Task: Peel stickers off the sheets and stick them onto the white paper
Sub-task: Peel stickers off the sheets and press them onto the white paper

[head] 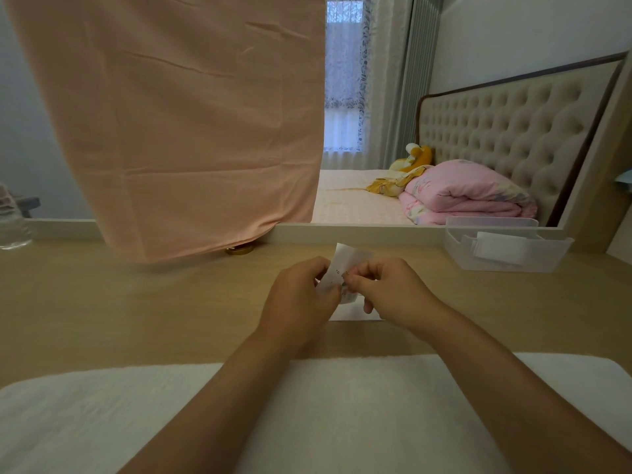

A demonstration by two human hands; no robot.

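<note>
Both hands meet above the middle of the wooden desk. My left hand grips a small white sticker sheet that stands up between the hands. My right hand pinches at the sheet's edge with thumb and forefinger; whether a sticker is between them is too small to tell. Beneath the hands lies the white paper, of which only a strip shows between the wrists.
A white towel covers the desk's near edge under my forearms. A pink cloth hangs over the mirror at the back left. A clear plastic tray stands at the back right, a plastic bottle at the far left.
</note>
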